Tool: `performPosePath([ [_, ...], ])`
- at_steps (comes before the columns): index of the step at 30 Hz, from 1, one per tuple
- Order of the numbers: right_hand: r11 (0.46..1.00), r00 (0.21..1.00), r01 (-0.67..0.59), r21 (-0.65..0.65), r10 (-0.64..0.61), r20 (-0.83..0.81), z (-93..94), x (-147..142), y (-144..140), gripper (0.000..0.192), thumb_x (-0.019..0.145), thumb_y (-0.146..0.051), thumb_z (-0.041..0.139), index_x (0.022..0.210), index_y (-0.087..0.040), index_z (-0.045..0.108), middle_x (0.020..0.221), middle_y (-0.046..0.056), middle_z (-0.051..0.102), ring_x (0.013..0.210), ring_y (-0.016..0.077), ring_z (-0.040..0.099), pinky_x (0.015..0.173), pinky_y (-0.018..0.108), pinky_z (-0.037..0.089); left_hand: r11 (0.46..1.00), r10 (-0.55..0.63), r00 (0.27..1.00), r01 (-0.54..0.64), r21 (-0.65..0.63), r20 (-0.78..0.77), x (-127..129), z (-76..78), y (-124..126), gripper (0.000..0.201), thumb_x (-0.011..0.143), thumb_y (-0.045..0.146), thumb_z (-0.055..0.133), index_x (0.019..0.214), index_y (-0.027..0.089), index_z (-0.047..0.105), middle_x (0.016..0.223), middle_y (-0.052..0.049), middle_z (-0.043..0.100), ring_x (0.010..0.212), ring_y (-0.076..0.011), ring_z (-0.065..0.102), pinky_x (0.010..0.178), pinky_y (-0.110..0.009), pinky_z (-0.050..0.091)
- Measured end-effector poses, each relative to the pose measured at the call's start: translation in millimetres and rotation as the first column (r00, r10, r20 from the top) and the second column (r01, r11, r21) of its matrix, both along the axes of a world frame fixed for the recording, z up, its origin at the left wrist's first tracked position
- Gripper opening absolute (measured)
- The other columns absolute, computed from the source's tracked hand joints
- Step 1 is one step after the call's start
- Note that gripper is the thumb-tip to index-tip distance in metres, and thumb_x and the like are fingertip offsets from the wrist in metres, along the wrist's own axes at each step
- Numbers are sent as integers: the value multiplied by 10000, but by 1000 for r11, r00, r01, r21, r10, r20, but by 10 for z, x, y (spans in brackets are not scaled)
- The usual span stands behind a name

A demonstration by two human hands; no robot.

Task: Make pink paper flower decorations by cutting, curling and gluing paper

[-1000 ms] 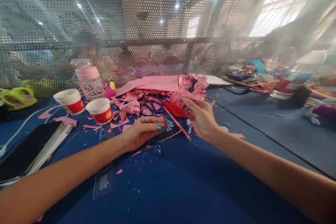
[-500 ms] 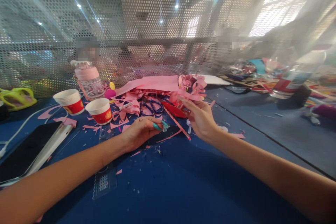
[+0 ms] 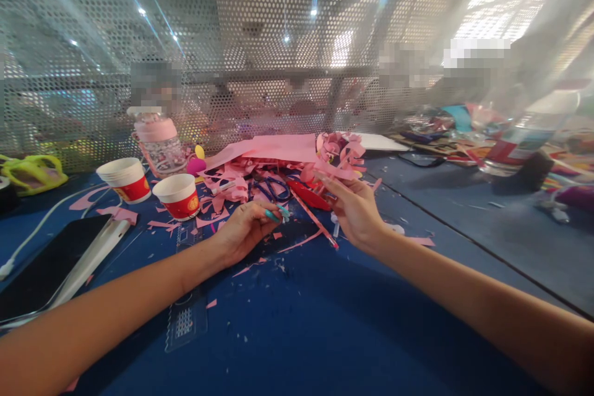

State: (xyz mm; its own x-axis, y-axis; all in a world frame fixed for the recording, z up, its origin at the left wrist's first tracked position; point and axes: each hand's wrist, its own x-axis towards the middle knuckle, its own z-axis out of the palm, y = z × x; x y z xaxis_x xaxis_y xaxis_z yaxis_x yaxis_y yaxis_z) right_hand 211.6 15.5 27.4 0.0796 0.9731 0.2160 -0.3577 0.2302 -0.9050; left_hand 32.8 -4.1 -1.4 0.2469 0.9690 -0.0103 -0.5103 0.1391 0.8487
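Left hand [image 3: 248, 230] has drawn back slightly leftward, over a blue surface [image 3: 315, 334] backed by a perforated screen [image 3: 273, 6]. Pink paper scraps [image 3: 236, 184] heap just beyond both hands; right hand [image 3: 356, 209] sits at the heap's right side, fingers bent, can't tell if gripping. Small pale-teal piece [image 3: 284, 215] sits at left hand's fingertips, thumb and finger pinched on it.

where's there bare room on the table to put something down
Mostly bare table lies between the clear ruler and right forearm; another patch separates that forearm from the clear bottle. Crowded: pink paper heaped beyond the left hand; cups and phone at left.
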Motion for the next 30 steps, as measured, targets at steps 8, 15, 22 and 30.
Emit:
performPosePath([
  [8, 1000, 1000, 8, 13, -9, 16, -30, 8, 32, 187, 554, -274, 751, 715, -196, 696, 647, -27, 646, 592, 97, 560, 640, 255, 473, 983, 119, 992, -124, 132, 43, -49, -61, 136, 306, 533, 22, 733, 802, 162, 697, 786, -5, 702, 783, -114, 639, 793, -246, 470],
  [15, 1000, 1000, -5, 1, 5, -26, -38, 2, 47, 178, 521, -252, 779, 657, -194, 680, 607, -38, 637, 552, 81, 544, 604, 234, 472, 969, 155, 978, -123, 213, -140, -81, -91, 122, 279, 469, 88, 798, 725, 163, 716, 567, 18, 660, 518, -93, 596, 594, -247, 475],
  [22, 1000, 1000, 1, -6, -1, -12, -35, 3, 42, 157, 565, -231, 759, 698, -190, 686, 631, -31, 648, 564, 74, 550, 606, 214, 479, 967, 167, 968, -125, 220, -185, -72, -99, 120, 227, 449, 89, 798, 637, 177, 707, 571, 8, 685, 551, -105, 629, 599, -230, 489],
  [30, 1000, 1000, -7, 10, 7, -10, -66, 10, 63, 169, 569, -227, 758, 723, -191, 700, 685, -22, 678, 595, 75, 578, 629, 209, 479, 965, 134, 974, -86, 247, -181, -80, -126, 136, 190, 463, 112, 800, 599, 163, 678, 571, 17, 675, 541, -79, 610, 583, -204, 482],
])
